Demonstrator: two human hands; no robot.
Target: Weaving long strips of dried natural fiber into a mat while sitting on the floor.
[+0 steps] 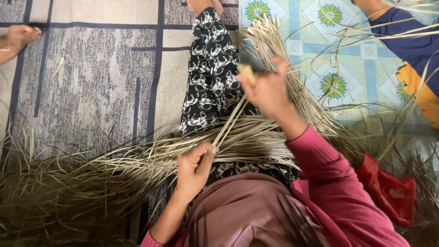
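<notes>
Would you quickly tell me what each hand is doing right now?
Left hand: closed, pinching the dried leaf strips.
Right hand: closed on the same strips, raised.

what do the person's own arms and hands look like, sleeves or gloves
Both hands are bare, without gloves or visible rings. The right hand comes out of a long pink ribbed sleeve reaching the wrist. The left hand has a bare forearm; a pink sleeve edge shows near the elbow.
</notes>
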